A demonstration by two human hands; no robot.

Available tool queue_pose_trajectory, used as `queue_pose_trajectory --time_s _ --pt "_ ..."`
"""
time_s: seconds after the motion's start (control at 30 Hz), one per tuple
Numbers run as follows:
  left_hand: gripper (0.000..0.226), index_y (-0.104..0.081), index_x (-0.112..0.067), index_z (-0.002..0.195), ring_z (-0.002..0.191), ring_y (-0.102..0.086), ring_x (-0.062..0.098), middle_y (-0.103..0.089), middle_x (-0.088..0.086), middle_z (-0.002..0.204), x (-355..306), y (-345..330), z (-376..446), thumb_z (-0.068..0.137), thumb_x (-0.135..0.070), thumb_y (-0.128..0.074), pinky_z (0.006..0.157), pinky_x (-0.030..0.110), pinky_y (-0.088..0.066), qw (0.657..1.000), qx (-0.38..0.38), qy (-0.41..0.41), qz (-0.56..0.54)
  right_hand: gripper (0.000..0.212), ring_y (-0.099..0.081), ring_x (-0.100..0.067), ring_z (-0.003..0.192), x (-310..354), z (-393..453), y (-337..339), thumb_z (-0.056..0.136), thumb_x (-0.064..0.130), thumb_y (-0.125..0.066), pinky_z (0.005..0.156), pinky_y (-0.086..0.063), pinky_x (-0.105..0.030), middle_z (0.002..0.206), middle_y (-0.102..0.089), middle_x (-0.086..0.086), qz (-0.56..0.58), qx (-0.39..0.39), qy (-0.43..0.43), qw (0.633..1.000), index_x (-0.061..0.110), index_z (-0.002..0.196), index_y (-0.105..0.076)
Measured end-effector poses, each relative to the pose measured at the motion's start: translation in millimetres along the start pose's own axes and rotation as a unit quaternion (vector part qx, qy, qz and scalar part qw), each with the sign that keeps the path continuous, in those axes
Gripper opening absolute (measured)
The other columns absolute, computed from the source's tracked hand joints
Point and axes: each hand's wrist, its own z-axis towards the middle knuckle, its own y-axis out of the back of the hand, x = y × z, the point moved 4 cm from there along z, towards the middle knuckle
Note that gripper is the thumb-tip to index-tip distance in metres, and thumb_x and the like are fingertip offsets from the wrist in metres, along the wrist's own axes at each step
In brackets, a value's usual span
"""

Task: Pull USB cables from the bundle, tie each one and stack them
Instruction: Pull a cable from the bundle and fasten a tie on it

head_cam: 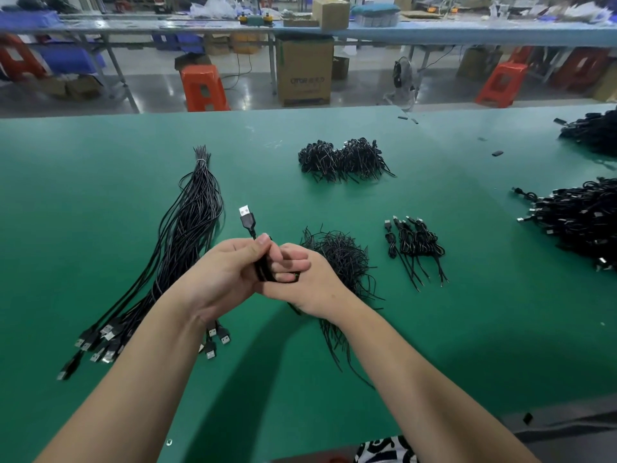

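Single view only, head-mounted wide-angle, nothing else to overlap with. It looks forward and down over the green table (434, 329) from the near edge. Both forearms enter from the bottom corners; left hand (227, 275) and right hand (307, 279) sit close, just below frame centre. Upper quarter takes in the workshop beyond the far table edge: benches, orange stool (203, 86), cardboard box (305, 71). Edges bow visibly.

2 bare forearms, no sleeves, rings or watch visible. Black-and-white patterned garment (384, 451) at the tabletop's (100, 195) near edge.
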Motion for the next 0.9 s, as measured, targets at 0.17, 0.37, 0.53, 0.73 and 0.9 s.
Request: queue_pose_trajectory --time_s 0.17,0.37,0.53,0.73,0.9 --pt "0.037 -0.071 0.000 0.076 0.107 -0.068 0.041 -0.066 0.035 0.111 -3.8 -9.6 -0.2 0.095 -0.023 -0.050 0.083 0.034 -0.058 1.000 0.007 -0.004 0.015 0.040 -0.045 -0.009 0.063 -5.3 1.1 4.2 0.076 0.005 -0.082 0.068 -0.042 -0.035 0.061 -0.048 0.017 -0.027 -0.023 -0.018 0.999 0.027 0.072 -0.049" --pt "0.037 -0.071 0.001 0.076 0.109 -0.067 0.041 -0.066 0.036 0.109 -3.6 -14.6 0.9 0.095 -0.023 -0.049 0.087 0.033 -0.056 0.999 0.011 0.020 0.040 0.033 -0.054 -0.007 0.067 -11.7 -2.0 6.2 0.075 0.008 -0.083 0.064 -0.048 -0.024 0.070 -0.058 0.011 -0.016 -0.032 -0.044 0.998 0.017 0.086 -0.053" --pt "0.038 -0.069 0.005 0.076 0.096 -0.070 0.039 -0.068 0.036 0.098 -0.9 -10.6 1.0 0.094 -0.022 -0.050 0.082 0.033 -0.058 0.997 -0.026 0.027 0.065 0.035 -0.049 -0.005 0.063 -14.0 -2.9 9.2 0.072 0.023 -0.082 0.062 -0.046 -0.026 0.063 -0.054 0.021 -0.094 -0.054 -0.040 0.993 0.035 0.078 -0.050" --pt "0.038 -0.069 -0.025 0.074 0.080 -0.062 0.034 -0.067 0.016 0.084 -1.7 2.5 0.6 0.104 -0.030 -0.047 0.072 0.042 -0.051 0.857 -0.226 -0.053 0.459 0.026 -0.052 -0.003 0.066 9.0 -2.8 17.8 0.084 0.036 -0.063 0.063 -0.038 -0.027 0.078 -0.053 0.017 -0.412 -0.068 0.067 0.906 0.036 0.099 -0.041" --pt "0.036 -0.045 -0.028 0.069 0.058 -0.048 0.023 -0.043 -0.001 0.063 -0.1 -1.5 3.9 0.104 -0.034 -0.042 0.048 0.028 -0.026 0.758 -0.232 -0.111 0.600 0.019 -0.060 -0.034 0.085 11.3 1.6 15.8 0.103 0.025 -0.042 0.067 -0.037 -0.040 0.112 -0.060 -0.006 -0.496 -0.002 0.034 0.868 0.016 0.120 -0.041"
